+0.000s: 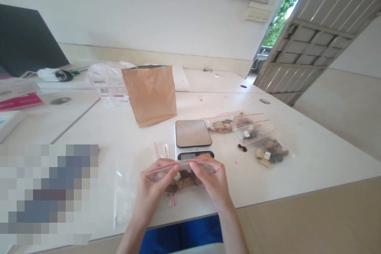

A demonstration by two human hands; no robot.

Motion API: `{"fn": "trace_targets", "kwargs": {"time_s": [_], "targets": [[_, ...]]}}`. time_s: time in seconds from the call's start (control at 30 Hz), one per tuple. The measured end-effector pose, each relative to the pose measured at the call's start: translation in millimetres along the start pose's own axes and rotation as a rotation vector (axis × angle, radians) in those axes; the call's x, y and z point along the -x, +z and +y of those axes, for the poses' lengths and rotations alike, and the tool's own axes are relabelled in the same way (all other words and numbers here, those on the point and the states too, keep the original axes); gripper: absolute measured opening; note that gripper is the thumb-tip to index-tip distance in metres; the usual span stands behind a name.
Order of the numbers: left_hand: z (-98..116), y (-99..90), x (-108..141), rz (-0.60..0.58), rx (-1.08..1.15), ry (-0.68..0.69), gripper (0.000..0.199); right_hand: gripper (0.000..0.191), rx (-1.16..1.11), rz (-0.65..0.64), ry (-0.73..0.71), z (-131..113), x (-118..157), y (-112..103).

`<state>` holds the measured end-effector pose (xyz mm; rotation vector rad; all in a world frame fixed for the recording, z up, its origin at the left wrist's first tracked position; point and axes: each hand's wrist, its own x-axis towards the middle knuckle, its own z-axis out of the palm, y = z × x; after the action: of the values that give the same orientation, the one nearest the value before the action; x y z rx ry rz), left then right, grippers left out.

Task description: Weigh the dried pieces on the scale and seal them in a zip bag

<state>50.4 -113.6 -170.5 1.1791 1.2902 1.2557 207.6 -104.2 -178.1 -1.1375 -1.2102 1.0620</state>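
My left hand [157, 174] and my right hand [210, 174] pinch the red-striped top edge of a clear zip bag [187, 182] between thumbs and fingers, thumbs close together at its middle. Dark and tan dried pieces and a small white label lie inside it. Just beyond the bag stands a kitchen scale [193, 134] with a bare metal plate; my hands partly cover its front. To the left, flat clear zip bags [127, 182] lie on the table, partly under my left hand.
A brown paper bag [151, 97] stands behind the scale. Several filled zip bags [272, 152] lie to the right, near a loose dark piece [242, 148]. Plastic-wrapped packs [108, 83] sit at back left. The table's front edge runs close to me.
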Motion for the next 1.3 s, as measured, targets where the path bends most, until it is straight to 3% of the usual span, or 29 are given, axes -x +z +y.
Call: {"fn": "trace_targets", "kwargs": {"time_s": [0.17,0.27,0.37,0.7,0.9,1.0,1.17,1.3], "targets": [[2,-0.1,-2,-0.009,0.024,0.004,0.024,0.018,0.024,0.052,-0.031,-1,1,3],[3,-0.2,-2,-0.071,0.042,-0.023,0.026,0.019,0.028,-0.009,0.005,-5,1,1],[5,2.5,0,-0.083,0.044,-0.038,0.027,0.015,0.069,-0.095,-0.047,-10,3,-1],[6,16.1,3,0.032,0.001,0.049,0.026,0.013,0.152,0.025,-0.263,-9,5,9],[7,30.5,7,0.217,0.071,0.050,0.031,0.015,0.167,0.122,-0.374,-5,6,17],[12,28.3,5,0.142,0.083,0.028,0.031,0.017,0.138,0.105,-0.340,-8,5,14],[24,20.8,-7,-0.087,0.180,-0.060,0.035,0.037,0.026,0.029,-0.141,-13,4,1],[35,20.3,-18,-0.232,0.155,-0.068,0.052,0.042,0.011,0.059,-0.079,-21,-8,-19]]}}
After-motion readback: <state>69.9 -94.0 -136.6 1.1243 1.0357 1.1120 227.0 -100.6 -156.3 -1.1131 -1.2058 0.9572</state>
